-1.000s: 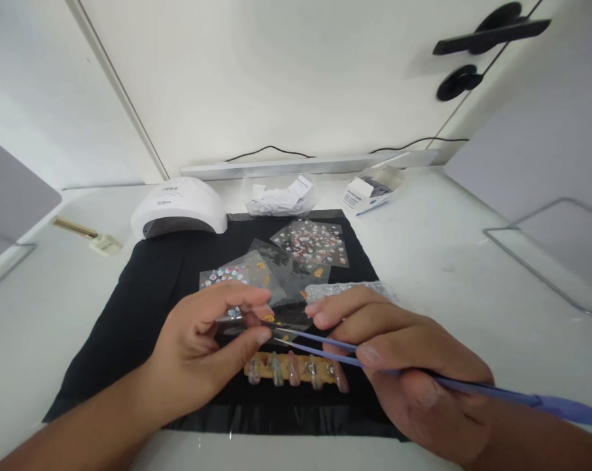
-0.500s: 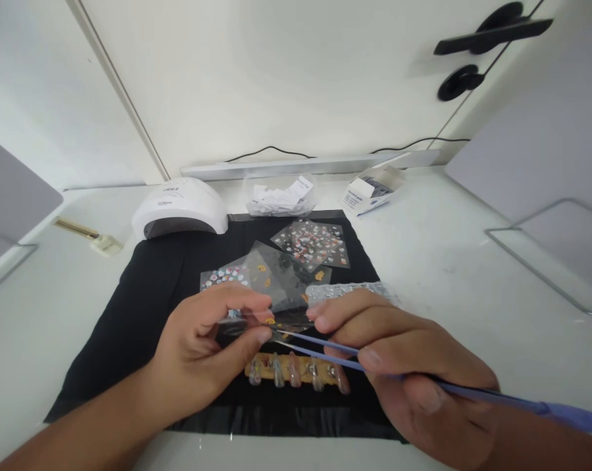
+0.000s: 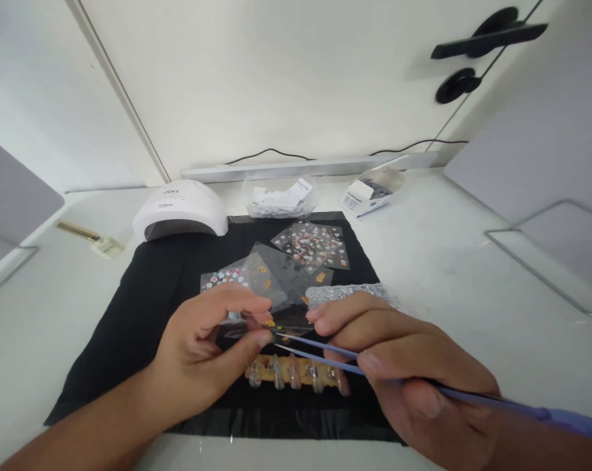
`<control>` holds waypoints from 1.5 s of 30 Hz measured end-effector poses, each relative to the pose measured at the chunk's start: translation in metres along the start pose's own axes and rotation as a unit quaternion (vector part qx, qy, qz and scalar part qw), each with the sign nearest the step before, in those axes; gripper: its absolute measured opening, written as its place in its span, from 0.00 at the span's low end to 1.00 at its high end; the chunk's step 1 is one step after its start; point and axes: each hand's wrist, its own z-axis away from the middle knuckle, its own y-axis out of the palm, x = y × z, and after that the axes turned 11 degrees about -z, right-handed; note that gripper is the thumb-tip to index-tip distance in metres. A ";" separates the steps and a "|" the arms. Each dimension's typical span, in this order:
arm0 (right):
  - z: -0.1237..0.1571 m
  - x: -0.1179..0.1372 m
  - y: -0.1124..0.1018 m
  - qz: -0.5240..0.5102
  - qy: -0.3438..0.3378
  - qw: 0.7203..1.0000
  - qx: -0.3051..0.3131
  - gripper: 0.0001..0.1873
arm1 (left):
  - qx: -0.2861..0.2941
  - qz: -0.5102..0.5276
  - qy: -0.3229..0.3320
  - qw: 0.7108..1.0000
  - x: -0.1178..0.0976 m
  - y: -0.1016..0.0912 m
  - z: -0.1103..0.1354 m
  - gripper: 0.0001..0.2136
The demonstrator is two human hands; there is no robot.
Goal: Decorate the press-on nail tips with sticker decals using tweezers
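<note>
My left hand (image 3: 210, 350) pinches a clear sticker sheet (image 3: 288, 331) between thumb and fingers; the sheet is nearly edge-on, with small yellow-orange stickers. In my right hand (image 3: 418, 366) are purple tweezers (image 3: 325, 353), their tips slightly apart beside my left thumb and the sheet's edge. Whether a sticker is between the tips is too small to tell. Below them, a tan holder (image 3: 303, 371) carries several decorated press-on nails (image 3: 278, 373). Behind the hands lie more sticker sheets (image 3: 276, 278) and a clear case of sparkling pieces (image 3: 345, 292), partly covered by my right hand.
A black mat (image 3: 143, 307) covers the white table's middle. At the back stand a white nail lamp (image 3: 180, 203), a clear tub of white packets (image 3: 278, 199) and an open small box (image 3: 371, 193). A polish bottle (image 3: 106, 247) with a gold cap lies at left.
The tweezer tips have spread a little and shifted slightly beside the left thumb. Both hands otherwise hold nearly the same place.
</note>
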 end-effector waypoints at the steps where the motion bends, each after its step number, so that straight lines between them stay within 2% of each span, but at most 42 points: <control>1: 0.000 0.000 0.000 -0.001 -0.001 1.000 0.000 0.16 | -0.001 0.003 -0.001 1.000 0.000 0.000 0.000 0.16; 6: 0.000 0.000 -0.001 0.005 -0.003 1.000 0.003 0.16 | -0.006 0.011 -0.006 1.000 -0.002 0.000 0.000 0.15; 12: 0.002 -0.001 0.000 -0.004 0.001 1.000 -0.011 0.16 | -0.018 -0.012 -0.048 0.999 -0.005 0.001 0.001 0.11; 17: 0.002 -0.002 0.001 0.001 0.007 1.000 -0.013 0.16 | -0.012 -0.025 -0.075 0.997 -0.003 0.002 0.004 0.13; 24: -0.002 -0.003 0.005 -0.011 0.010 0.999 -0.036 0.16 | 0.001 -0.050 -0.008 0.999 0.000 0.000 0.004 0.13; 30: -0.002 0.000 0.005 -0.035 0.028 0.998 -0.033 0.16 | 0.008 -0.067 0.021 0.997 -0.003 -0.001 0.001 0.12; 34: 0.002 0.004 0.004 -0.029 0.055 0.997 -0.035 0.16 | 0.017 -0.070 0.031 0.997 -0.005 -0.002 0.000 0.11; 45: 0.003 0.005 0.002 -0.030 0.053 0.998 -0.023 0.16 | 0.047 -0.033 0.033 0.998 -0.008 -0.006 -0.001 0.12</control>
